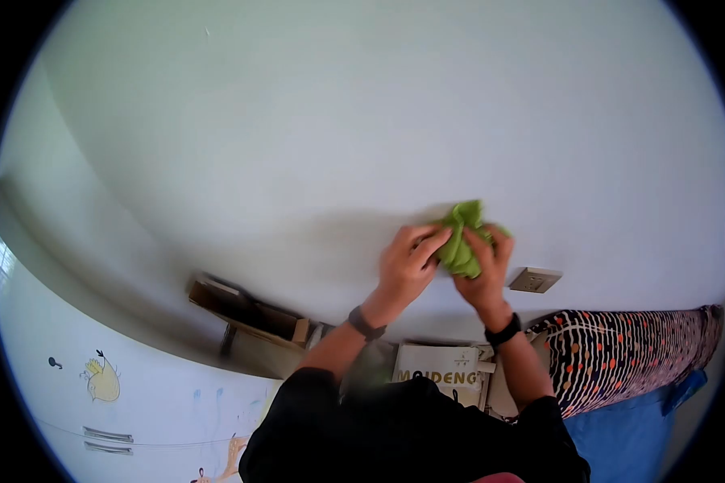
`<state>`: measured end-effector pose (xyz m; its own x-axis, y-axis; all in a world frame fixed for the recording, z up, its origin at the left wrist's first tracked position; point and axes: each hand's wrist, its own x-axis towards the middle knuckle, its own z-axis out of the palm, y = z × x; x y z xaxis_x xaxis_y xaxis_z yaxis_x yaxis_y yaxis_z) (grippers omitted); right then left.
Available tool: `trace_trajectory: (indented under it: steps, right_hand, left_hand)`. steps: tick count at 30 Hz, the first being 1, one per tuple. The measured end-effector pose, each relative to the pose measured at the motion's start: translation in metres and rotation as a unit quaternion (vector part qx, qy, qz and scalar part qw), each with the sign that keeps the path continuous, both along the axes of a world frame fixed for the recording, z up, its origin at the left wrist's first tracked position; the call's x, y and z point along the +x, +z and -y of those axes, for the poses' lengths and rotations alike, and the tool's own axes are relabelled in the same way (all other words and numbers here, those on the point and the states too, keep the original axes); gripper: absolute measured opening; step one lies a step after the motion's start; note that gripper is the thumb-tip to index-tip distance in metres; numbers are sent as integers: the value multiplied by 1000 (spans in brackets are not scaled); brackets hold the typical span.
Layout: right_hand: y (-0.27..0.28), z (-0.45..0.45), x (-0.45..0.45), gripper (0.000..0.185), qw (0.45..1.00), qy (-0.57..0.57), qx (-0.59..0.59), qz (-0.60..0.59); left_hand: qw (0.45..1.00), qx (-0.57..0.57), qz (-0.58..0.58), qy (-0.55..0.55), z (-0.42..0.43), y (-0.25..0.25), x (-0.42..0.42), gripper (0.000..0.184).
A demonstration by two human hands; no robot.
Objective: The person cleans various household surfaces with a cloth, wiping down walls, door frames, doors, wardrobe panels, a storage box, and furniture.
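A crumpled green cloth [462, 243] is gripped between both hands in front of the pale wall [314, 145]. My left hand [408, 259] pinches its left side, with thumb and fingers pressed together. Curled over the cloth's right side are the fingers of my right hand [487, 270]. Whether the cloth touches the wall I cannot tell. Dark bands circle both wrists. Just right of my right hand, a socket plate [536, 280] is fixed on the wall.
An open cardboard box [246, 310] sits low at the left, by a white cabinet [153, 410] with drawings and handles. Below my arms stands a white box [435, 365] lettered "MOIDENG". At the right lie a patterned striped fabric [620, 354] and a blue surface [620, 435].
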<state>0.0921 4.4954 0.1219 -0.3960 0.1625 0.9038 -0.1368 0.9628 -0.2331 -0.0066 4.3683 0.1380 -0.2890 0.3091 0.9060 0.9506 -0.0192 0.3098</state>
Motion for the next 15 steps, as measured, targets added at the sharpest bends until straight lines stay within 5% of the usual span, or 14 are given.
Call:
trace_trajectory:
  steps: [4, 15]
  right_hand:
    - [17, -17, -3, 62, 996, -17, 22, -79]
    - [-75, -34, -24, 48, 975, -113, 83, -174]
  left_hand:
    - [999, 40, 9, -31, -22, 28, 5, 51]
    - [999, 16, 17, -31, -26, -25, 4, 44]
